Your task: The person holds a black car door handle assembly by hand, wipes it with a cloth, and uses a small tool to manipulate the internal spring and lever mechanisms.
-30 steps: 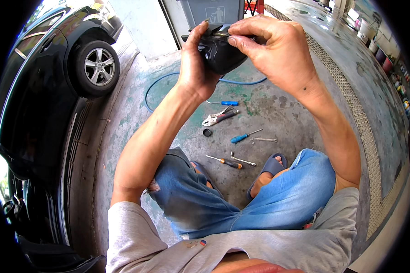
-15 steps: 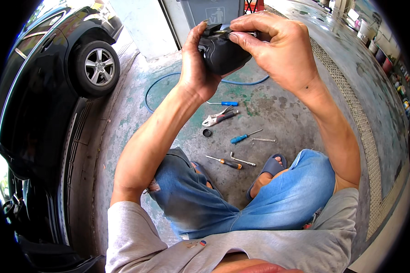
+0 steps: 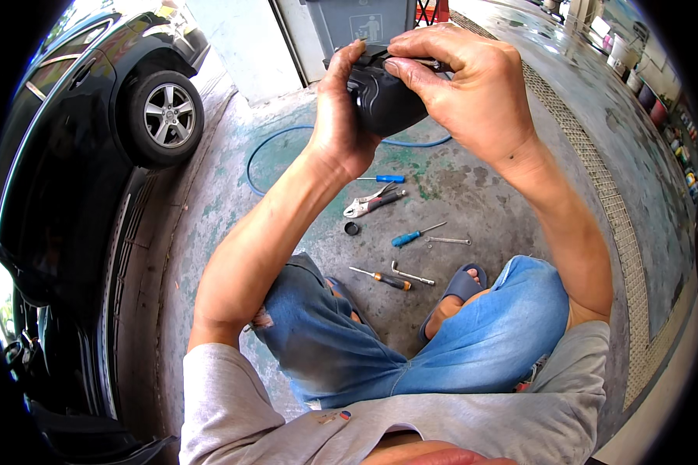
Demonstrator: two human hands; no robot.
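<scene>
A black, rounded part with moulded ridges (image 3: 388, 102) is held up in front of me, well above the floor. My left hand (image 3: 340, 128) is closed round its left side, thumb along the upper edge. At the part's top right, my right hand (image 3: 473, 89) is closed, thumb and forefinger pinching at the upper edge. A thin, dark piece shows beside those fingertips; its kind is unclear. The fingers hide much of the part's upper right side.
Locking pliers (image 3: 372, 202), a blue screwdriver (image 3: 408, 238), a spanner (image 3: 448, 240), an L-shaped socket wrench (image 3: 412, 273), an orange-black screwdriver (image 3: 381, 278) and a black cap (image 3: 352, 229) lie on the floor. A blue hose (image 3: 260, 151) curves behind. A black car (image 3: 77, 139) stands left, a grey bin (image 3: 357, 23) ahead.
The black part has shifted slightly down and right, tilting a little in my left hand. My right hand has moved slightly left and stays pinched at its top edge.
</scene>
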